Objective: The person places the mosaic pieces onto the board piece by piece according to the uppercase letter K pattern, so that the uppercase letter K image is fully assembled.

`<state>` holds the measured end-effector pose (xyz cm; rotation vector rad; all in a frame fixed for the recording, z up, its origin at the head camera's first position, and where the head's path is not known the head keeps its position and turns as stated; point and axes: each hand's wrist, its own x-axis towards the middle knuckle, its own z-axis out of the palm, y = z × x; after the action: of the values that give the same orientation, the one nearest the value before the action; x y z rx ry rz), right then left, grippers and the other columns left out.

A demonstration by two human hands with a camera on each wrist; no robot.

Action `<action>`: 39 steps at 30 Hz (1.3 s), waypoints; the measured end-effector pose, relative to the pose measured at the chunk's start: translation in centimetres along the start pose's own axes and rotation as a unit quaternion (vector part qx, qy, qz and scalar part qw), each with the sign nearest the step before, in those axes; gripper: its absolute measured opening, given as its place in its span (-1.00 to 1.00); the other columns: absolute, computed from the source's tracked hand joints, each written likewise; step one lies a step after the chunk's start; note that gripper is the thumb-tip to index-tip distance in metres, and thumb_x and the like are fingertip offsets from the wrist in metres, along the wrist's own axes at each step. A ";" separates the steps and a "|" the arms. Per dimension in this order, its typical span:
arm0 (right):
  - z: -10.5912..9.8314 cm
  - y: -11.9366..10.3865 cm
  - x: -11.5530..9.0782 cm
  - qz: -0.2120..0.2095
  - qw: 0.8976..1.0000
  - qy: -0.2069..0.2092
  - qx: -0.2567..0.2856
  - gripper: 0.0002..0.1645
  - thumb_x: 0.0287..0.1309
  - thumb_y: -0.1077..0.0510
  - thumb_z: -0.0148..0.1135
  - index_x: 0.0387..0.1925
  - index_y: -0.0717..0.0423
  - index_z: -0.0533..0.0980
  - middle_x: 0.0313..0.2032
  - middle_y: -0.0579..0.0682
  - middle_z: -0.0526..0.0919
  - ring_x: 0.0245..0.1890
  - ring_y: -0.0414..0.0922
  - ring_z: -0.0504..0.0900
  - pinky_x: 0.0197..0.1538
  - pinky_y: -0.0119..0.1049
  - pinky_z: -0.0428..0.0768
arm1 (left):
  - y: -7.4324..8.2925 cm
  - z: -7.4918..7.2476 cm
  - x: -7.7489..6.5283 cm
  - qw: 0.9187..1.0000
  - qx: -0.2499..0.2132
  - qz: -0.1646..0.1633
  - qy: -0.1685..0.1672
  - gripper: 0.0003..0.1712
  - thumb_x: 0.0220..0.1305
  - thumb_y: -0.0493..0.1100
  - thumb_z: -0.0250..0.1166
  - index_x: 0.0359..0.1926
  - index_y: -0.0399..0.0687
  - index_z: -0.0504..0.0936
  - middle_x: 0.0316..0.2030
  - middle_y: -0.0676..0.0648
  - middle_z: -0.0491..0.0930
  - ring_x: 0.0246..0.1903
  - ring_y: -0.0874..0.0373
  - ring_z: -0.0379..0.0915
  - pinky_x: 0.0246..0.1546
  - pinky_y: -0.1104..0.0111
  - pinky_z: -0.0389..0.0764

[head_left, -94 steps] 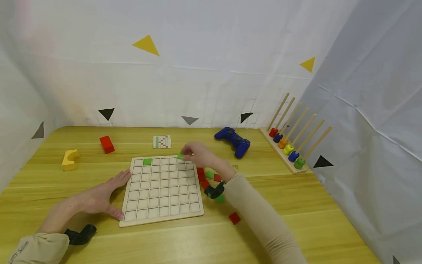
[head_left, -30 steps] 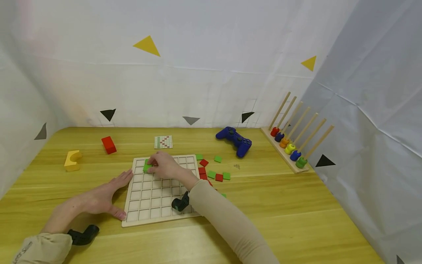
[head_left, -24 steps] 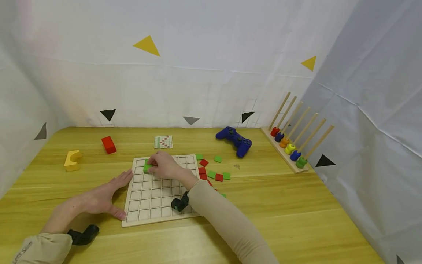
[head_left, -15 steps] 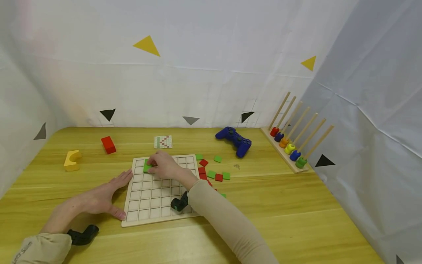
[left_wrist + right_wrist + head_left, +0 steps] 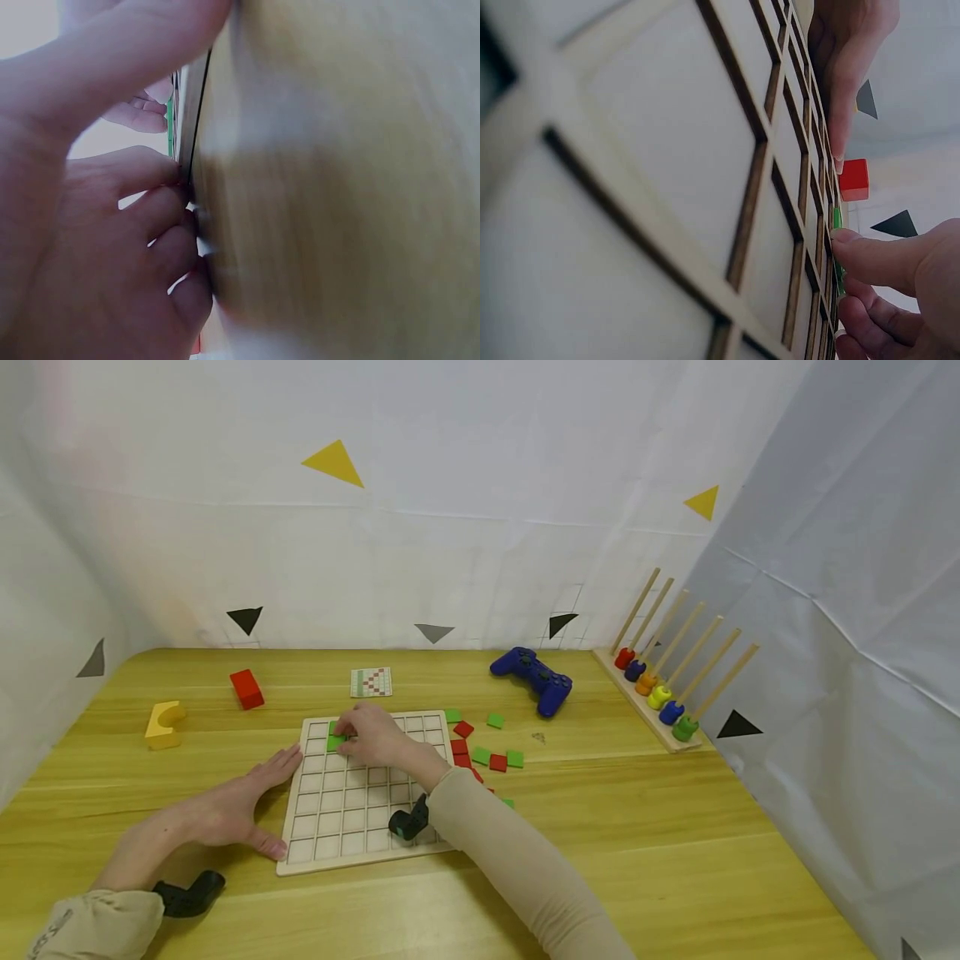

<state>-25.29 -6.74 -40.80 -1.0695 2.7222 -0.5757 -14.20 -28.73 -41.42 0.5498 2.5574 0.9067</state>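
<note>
A pale wooden grid board [image 5: 367, 865] lies on the table, mostly bare. In the head view my right hand [image 5: 378, 739] is over its top left, thumb and fingertips pinching a green square tile [image 5: 334, 744] in the second row. Another bit of green shows just above it, in the top row. The right wrist view has the thumb [image 5: 877, 259] against the green edge, with curled fingers below. My left hand [image 5: 225, 810] lies spread beside the board, fingertips and thumb touching its left edge. The fingers of the right hand hide part of the tile.
Several loose red and green tiles [image 5: 498, 763] lie right of the board. Behind it is a small pattern card [image 5: 371, 682]. A blue game controller [image 5: 532, 681], a pegged rack [image 5: 645, 693], a red block [image 5: 247, 689] and a yellow arch block [image 5: 161, 727] stand around.
About three seconds ago my right hand held a green tile at the board's top right; it has since moved left to the top left cells. Over the last second both hands have stayed still.
</note>
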 end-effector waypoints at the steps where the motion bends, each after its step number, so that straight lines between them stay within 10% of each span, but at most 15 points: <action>1: 0.0 0.0 0.0 -0.001 1.000 0.000 0.000 -0.74 0.32 0.07 0.30 0.00 0.04 0.64 -0.10 -0.06 0.63 -0.09 -0.21 0.52 -0.08 -0.51 0.46 | 0.0 0.0 0.0 1.000 0.000 -0.001 0.000 0.53 -0.24 0.23 0.60 0.58 -0.23 -0.13 0.55 -0.40 -0.29 0.44 -0.58 -0.37 0.32 -0.44 -0.15; 39: 0.0 -0.1 -0.3 -0.001 1.000 -0.003 -0.007 -0.71 0.32 0.06 0.30 0.03 0.01 0.63 -0.06 -0.08 0.62 -0.06 -0.21 0.52 -0.03 -0.48 0.47 | 0.0 0.0 -0.1 1.000 -0.006 0.007 0.002 0.51 -0.21 0.20 0.60 0.57 -0.29 -0.12 0.55 -0.41 -0.29 0.45 -0.57 -0.39 0.32 -0.45 -0.18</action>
<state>-24.98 -6.58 -40.76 -1.0751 2.7244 -0.5545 -14.11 -28.79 -41.44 0.5649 2.5528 0.9270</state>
